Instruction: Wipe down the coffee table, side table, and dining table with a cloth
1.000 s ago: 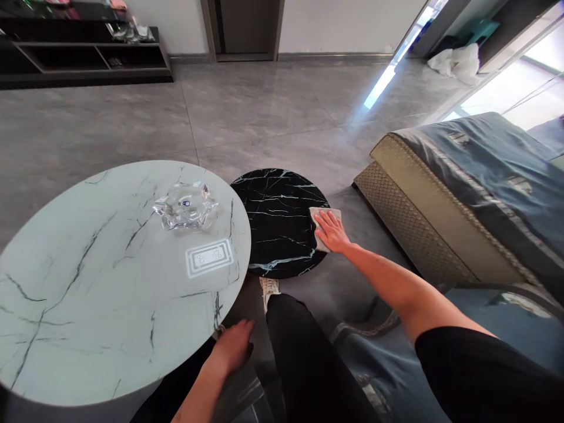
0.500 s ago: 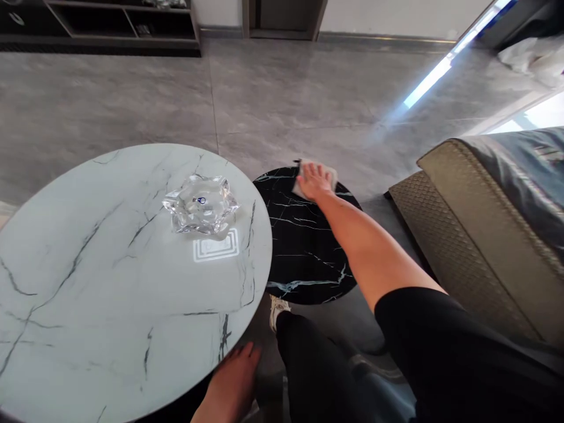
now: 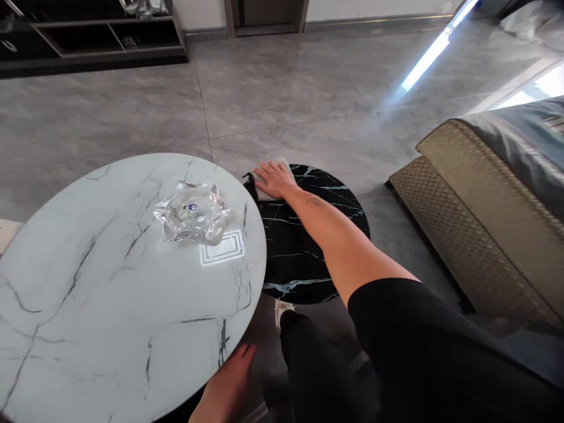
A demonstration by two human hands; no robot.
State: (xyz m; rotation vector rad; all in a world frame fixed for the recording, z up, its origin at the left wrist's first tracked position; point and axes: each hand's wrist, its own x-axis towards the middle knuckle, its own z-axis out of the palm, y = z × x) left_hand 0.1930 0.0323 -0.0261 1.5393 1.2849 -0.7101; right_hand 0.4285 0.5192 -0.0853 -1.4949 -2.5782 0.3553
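Observation:
My right hand [image 3: 274, 180] lies flat, fingers spread, on a light cloth [image 3: 288, 170] at the far left edge of the round black marbled table [image 3: 295, 238]. The cloth is pressed between palm and tabletop, and a dark strip shows at its left end. At the near edge of the larger white marbled table [image 3: 145, 294] is my left hand [image 3: 233, 370], its fingers partly hidden by the rim. A clear star-shaped glass dish [image 3: 191, 211] with a small blue mark sits on the white table.
On the right stands a beige and grey sofa [image 3: 493, 223]. A dark shelf unit [image 3: 106, 38] is against the far wall at the upper left. A shoe [image 3: 283, 311] and black trouser leg show below the black table.
My right hand and the cloth have slid left across the far part of the black table. The view has shifted slightly. My left hand stays by the white table's edge.

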